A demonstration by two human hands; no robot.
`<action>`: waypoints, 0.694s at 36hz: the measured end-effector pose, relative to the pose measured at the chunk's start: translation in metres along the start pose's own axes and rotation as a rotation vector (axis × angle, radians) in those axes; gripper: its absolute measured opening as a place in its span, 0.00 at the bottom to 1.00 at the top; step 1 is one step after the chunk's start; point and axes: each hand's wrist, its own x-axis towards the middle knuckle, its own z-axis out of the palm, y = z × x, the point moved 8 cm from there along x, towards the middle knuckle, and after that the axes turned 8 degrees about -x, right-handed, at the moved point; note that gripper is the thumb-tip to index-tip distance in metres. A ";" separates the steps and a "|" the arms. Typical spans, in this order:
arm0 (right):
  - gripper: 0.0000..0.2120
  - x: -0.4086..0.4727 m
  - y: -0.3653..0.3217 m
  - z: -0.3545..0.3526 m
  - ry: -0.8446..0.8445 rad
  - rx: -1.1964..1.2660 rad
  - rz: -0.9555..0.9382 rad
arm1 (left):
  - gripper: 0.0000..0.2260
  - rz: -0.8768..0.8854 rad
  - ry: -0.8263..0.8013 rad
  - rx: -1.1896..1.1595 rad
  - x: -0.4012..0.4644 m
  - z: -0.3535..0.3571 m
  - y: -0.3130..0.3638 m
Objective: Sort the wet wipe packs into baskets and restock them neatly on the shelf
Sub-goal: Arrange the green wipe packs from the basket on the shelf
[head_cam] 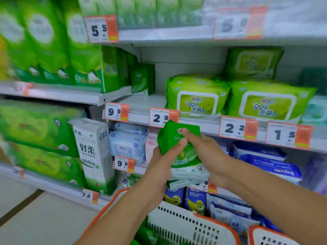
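Both hands hold a small stack of dark green and white wet wipe packs [178,138] in front of the shelf edge. My left hand [162,167] grips the stack from the left, thumb across the top pack. My right hand [210,156] holds it from the right, index finger lying over the pack's front. Below stands a white basket with an orange rim [187,225], and green packs show inside it at the bottom. Matching small green packs [142,78] stand upright on the middle shelf [139,105].
Large lime wipe packs [197,96] fill the middle shelf to the right. Pale blue packs [127,142] and dark blue packs [265,161] sit on the shelf below. Green tissue bundles [53,50] fill the left bay. A second basket's rim [269,236] shows at the bottom right.
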 end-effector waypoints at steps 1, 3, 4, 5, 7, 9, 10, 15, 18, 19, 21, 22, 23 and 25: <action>0.15 -0.003 -0.003 0.007 -0.075 0.011 0.032 | 0.36 0.020 -0.021 -0.003 0.001 -0.002 0.007; 0.14 -0.013 -0.010 0.028 -0.267 0.133 0.087 | 0.33 0.072 -0.061 -0.031 0.002 -0.008 0.024; 0.15 -0.018 -0.015 0.036 -0.341 0.178 0.088 | 0.32 0.097 -0.073 -0.022 0.001 -0.009 0.035; 0.16 -0.020 -0.019 0.042 -0.385 0.197 0.066 | 0.32 0.121 -0.093 0.001 -0.001 -0.010 0.045; 0.18 -0.018 -0.035 0.047 -0.400 0.231 -0.012 | 0.33 0.163 -0.133 0.052 -0.002 -0.011 0.069; 0.19 -0.010 -0.061 0.051 -0.386 0.304 -0.092 | 0.27 0.196 -0.166 0.092 0.005 -0.014 0.101; 0.19 -0.002 -0.075 0.056 -0.388 0.337 -0.103 | 0.23 0.219 -0.189 0.109 0.012 -0.018 0.120; 0.21 0.091 -0.139 0.103 -0.327 0.352 -0.080 | 0.16 0.590 0.294 0.588 0.064 -0.096 0.217; 0.19 0.171 -0.165 0.134 -0.207 0.286 -0.087 | 0.11 0.702 0.457 1.060 0.097 -0.131 0.228; 0.19 0.198 -0.169 0.140 -0.152 0.270 -0.101 | 0.10 0.724 0.453 1.124 0.110 -0.140 0.223; 0.20 0.256 -0.171 0.146 -0.050 0.203 -0.137 | 0.15 0.787 0.422 1.227 0.132 -0.149 0.204; 0.22 0.290 -0.167 0.146 -0.007 0.133 -0.153 | 0.17 0.814 0.386 1.307 0.141 -0.146 0.192; 0.27 0.335 -0.158 0.143 0.030 0.044 -0.174 | 0.18 0.862 0.359 1.381 0.148 -0.142 0.181; 0.49 0.416 -0.140 0.132 0.091 -0.200 -0.189 | 0.16 0.917 0.333 1.415 0.158 -0.138 0.171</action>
